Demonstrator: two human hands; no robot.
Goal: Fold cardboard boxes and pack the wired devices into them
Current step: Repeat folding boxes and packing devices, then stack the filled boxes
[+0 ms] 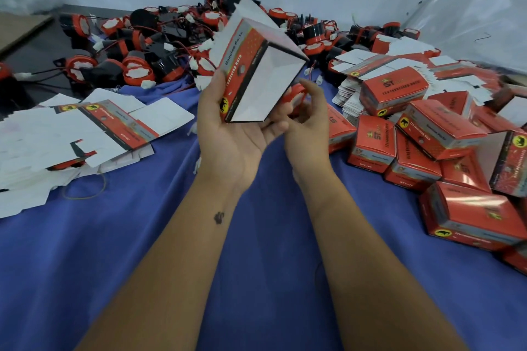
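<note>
My left hand [228, 134] grips an erected red-and-white cardboard box [256, 71], tilted, with its white inside facing me and a flap sticking up at the far end. My right hand [308, 120] holds a red-and-black wired device [295, 95] just right of the box's lower edge, partly hidden behind it. Fingers of both hands meet under the box.
A heap of red-and-black wired devices [148, 48] lies at the back. Flat unfolded box blanks [71, 134] lie at left, more blanks [379, 65] at back right. Several closed red boxes [439, 134] are piled at right. A rubber band [85, 194] lies on the blue cloth [256, 265].
</note>
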